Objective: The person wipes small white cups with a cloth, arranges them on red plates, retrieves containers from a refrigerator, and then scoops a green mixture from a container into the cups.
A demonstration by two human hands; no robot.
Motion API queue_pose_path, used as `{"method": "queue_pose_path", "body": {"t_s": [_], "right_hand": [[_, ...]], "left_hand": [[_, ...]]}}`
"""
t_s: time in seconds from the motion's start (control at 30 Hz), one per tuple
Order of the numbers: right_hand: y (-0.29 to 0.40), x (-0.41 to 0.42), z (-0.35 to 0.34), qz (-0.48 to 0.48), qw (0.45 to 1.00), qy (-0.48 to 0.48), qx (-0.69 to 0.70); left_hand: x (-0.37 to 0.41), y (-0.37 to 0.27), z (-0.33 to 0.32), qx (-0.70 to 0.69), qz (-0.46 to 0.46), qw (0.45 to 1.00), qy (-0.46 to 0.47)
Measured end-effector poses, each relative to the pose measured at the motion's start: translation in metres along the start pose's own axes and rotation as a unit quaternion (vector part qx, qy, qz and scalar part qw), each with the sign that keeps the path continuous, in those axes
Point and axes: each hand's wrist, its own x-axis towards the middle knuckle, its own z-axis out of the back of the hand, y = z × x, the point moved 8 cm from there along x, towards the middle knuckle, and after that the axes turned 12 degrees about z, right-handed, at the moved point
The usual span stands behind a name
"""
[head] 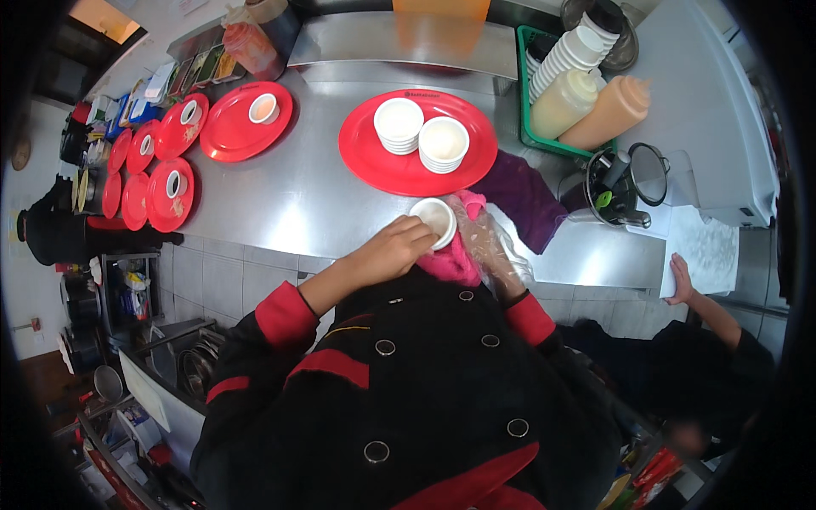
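My left hand (398, 248), bare, has its fingertips on the rim and inside of a small white ramekin (435, 220) at the counter's front edge. Under a clear plastic glove, my right hand (481, 239) holds the ramekin's right side together with a pink cloth (454, 261). A white cloth (510, 239) hangs beside that hand. Just beyond, a red oval plate (363, 153) carries two stacks of white ramekins, a left stack (399, 124) and a right stack (444, 143). A dark purple cloth (526, 197) lies against the plate's right side.
Red plates (223, 137) with small sauce cups line the counter's left. At the right stand a green basket (526, 121) with squeeze bottles and stacked cups, and a metal container (605, 210) of utensils. Another person's hand (681, 280) rests on a white sheet (707, 248).
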Motion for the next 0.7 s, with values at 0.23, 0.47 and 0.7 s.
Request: {"method": "queue_pose_path", "body": {"t_s": [0.23, 0.47, 0.7], "right_hand": [[0.025, -0.011, 0.042, 0.14, 0.972, -0.191, 0.012], [0.105, -0.033, 0.015, 0.36, 0.917, -0.032, -0.171], [0.051, -0.013, -0.085, 0.454, 0.831, 0.204, -0.248]], "left_hand": [[-0.026, 0.046, -0.024, 0.006, 0.06, 0.997, -0.037], [-0.045, 0.062, 0.053, -0.033, 0.189, 0.961, -0.2], [-0.071, 0.083, 0.064, 0.021, 0.23, 0.945, -0.232]]}}
